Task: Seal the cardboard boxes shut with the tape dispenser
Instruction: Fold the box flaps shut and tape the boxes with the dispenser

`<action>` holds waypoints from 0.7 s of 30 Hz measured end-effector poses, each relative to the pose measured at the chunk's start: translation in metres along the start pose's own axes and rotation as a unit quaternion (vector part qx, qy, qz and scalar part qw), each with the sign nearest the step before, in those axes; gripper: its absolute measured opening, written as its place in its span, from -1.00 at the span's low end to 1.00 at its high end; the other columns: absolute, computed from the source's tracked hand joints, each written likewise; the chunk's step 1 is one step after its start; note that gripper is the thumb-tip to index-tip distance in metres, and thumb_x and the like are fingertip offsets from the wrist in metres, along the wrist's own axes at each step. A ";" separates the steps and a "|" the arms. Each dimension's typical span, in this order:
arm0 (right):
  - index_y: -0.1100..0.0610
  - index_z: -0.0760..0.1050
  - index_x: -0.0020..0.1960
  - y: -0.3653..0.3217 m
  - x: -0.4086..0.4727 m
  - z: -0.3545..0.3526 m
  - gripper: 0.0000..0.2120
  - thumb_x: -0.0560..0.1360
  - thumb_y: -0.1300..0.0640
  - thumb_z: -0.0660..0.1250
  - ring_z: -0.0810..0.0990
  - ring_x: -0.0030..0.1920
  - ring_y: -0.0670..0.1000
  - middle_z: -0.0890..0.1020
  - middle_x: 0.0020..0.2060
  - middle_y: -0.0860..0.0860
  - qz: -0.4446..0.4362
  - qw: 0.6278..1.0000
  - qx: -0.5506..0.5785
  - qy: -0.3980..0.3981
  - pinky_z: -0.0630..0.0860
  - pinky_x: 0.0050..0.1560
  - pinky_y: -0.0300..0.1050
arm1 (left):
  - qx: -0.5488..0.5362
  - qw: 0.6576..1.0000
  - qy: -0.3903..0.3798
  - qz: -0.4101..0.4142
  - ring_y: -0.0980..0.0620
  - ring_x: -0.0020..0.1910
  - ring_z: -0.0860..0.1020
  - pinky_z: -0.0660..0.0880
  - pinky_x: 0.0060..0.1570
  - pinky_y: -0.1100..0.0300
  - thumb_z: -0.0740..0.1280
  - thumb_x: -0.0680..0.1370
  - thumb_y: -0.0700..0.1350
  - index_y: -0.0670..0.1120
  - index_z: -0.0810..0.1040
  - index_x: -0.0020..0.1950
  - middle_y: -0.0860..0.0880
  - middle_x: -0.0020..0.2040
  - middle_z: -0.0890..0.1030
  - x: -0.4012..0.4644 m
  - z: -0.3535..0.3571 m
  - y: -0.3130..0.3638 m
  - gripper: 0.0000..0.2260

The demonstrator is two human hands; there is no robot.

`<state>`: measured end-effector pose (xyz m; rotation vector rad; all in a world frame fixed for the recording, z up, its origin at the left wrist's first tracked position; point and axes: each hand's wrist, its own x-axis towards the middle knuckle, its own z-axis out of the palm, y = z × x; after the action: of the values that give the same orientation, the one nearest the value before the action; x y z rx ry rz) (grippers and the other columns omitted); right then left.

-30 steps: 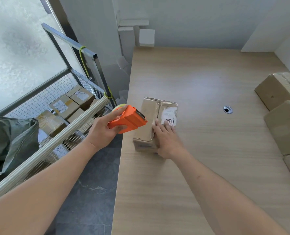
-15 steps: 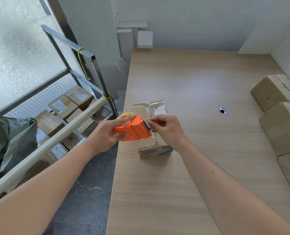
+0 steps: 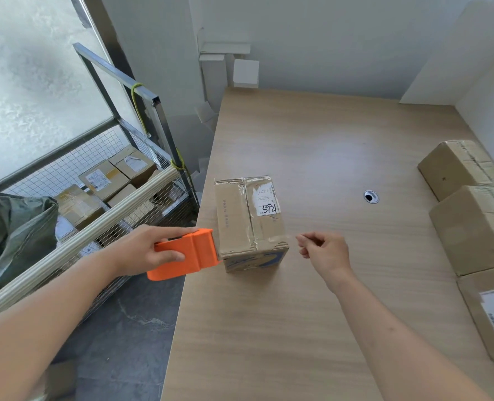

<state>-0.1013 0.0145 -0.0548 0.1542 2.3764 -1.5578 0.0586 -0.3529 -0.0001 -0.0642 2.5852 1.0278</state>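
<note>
Left hand (image 3: 150, 250) grips tape dispenser (image 3: 186, 254); right hand (image 3: 325, 251) pinches the tape end, stretched across box (image 3: 248, 221); strip not yet pressed down or cut

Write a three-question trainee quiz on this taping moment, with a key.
1. True or false: the left hand grips the orange tape dispenser.
2. The box being taped sits where on the table? A) beside its left edge B) at its far right corner C) stacked on other boxes
3. Fill in: the right hand pinches the end of a clear strip of ____ stretched across the box.

Key: 1 true; 2 A; 3 tape.
</note>
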 end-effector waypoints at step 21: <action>-0.06 0.56 0.36 0.024 0.016 0.017 -0.57 0.52 0.00 0.51 0.61 -0.12 -0.02 0.58 0.12 -0.06 0.063 0.994 -0.040 -0.083 0.60 -0.35 -0.19 | 0.091 0.994 0.004 -0.056 0.15 -0.01 0.56 0.54 0.02 0.11 0.37 0.58 0.15 0.43 0.22 0.52 0.25 0.06 0.56 0.029 0.025 -0.016 -0.44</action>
<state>-0.1075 0.0076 -0.0874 0.1490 2.2499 -1.3607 0.0420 -0.3455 -0.0373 -0.1652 2.6377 0.7503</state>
